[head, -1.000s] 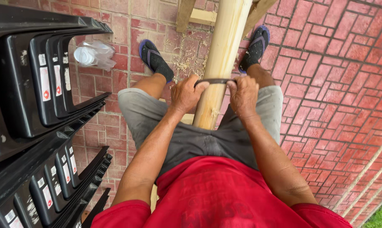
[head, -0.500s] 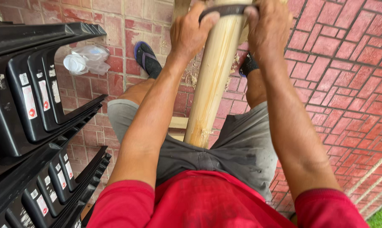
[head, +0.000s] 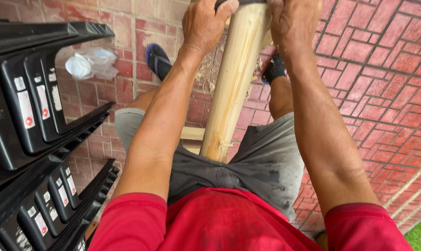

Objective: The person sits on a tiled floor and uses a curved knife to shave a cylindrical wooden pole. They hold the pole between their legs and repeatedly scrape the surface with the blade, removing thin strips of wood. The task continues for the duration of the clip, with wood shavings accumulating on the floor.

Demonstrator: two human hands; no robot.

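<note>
Pole [head: 233, 88] of pale wood slants between your knees. Your left hand [head: 206, 23] and right hand [head: 294, 21] each clamp a dark tool's [head: 224, 3] ends, pressing it flat against the wood.

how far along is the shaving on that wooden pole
Done: the wooden pole shows pale, bare wood along its visible length, and shavings lie on the brick floor. In hand: the left hand and right hand grip a dark two-handled blade across the pole's far part. Left: frayed fibres at the near end look unsmoothed; the pole's far end is out of frame.
</note>
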